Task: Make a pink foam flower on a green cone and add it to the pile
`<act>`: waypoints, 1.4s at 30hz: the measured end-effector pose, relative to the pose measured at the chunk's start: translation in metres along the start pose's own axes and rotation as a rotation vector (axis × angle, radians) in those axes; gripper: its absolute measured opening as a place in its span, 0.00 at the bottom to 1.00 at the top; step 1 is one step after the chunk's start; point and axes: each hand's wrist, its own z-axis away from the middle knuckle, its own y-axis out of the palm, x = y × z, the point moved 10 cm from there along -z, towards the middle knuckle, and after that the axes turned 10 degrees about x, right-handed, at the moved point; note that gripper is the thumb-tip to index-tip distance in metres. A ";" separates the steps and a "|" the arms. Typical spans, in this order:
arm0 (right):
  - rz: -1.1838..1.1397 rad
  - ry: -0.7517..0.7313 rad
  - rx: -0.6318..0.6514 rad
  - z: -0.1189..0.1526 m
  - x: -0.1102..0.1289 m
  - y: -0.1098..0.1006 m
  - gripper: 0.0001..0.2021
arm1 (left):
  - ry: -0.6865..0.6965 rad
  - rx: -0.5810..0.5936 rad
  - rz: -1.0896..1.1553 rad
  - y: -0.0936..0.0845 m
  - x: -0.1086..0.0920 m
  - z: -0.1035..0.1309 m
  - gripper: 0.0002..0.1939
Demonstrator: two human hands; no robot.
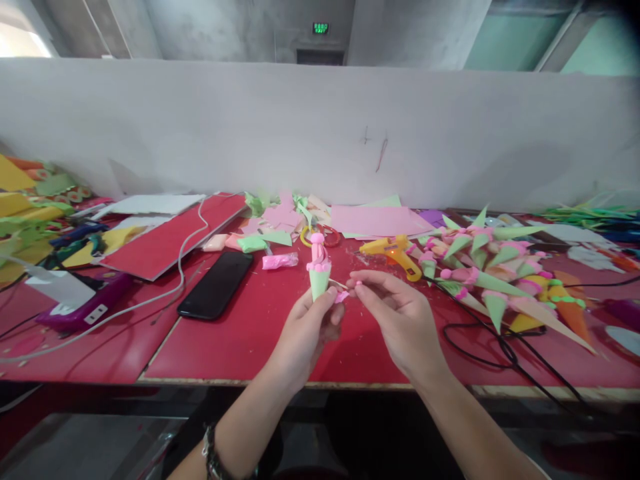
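Observation:
Upright in my left hand (313, 317) is a small craft ice cream cone (320, 280), pale green below with a pink swirled top and a pink ball at its tip. A bright pink scrap (342, 297) shows beside the fingers of that hand. My right hand (400, 313) pinches a tiny pink ball (359, 285) between thumb and fingertips, just right of the cone and apart from it. A thin stick-like piece seems to lie near those fingertips. Beyond the hands, a yellow glue gun (393, 253) rests on the red table (240, 353).
A black phone (217, 285) and a pink packet (280, 261) lie left of the hands. Many paper cones (485, 267) are heaped at right, near black cable loops (480, 347). Scissors (327, 235) and pink paper (373, 221) lie behind. A purple power strip (85, 307) stands left.

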 end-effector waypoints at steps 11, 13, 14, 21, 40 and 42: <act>0.022 -0.101 -0.060 0.002 0.011 -0.006 0.04 | -0.124 0.169 0.214 0.020 0.017 0.000 0.11; 0.032 -0.090 -0.059 0.002 0.010 -0.005 0.06 | -0.135 0.184 0.221 0.022 0.019 0.001 0.10; 0.033 -0.084 -0.054 0.001 0.010 -0.005 0.06 | -0.138 0.190 0.220 0.022 0.020 0.001 0.10; 0.033 -0.077 -0.039 0.002 0.010 -0.004 0.07 | -0.168 0.207 0.203 0.025 0.024 0.002 0.10; 0.242 -0.213 0.004 0.004 0.034 0.003 0.04 | -0.235 0.373 0.155 0.038 0.030 0.007 0.14; 0.223 -0.214 0.005 0.003 0.034 0.002 0.04 | -0.242 0.374 0.152 0.038 0.031 0.007 0.14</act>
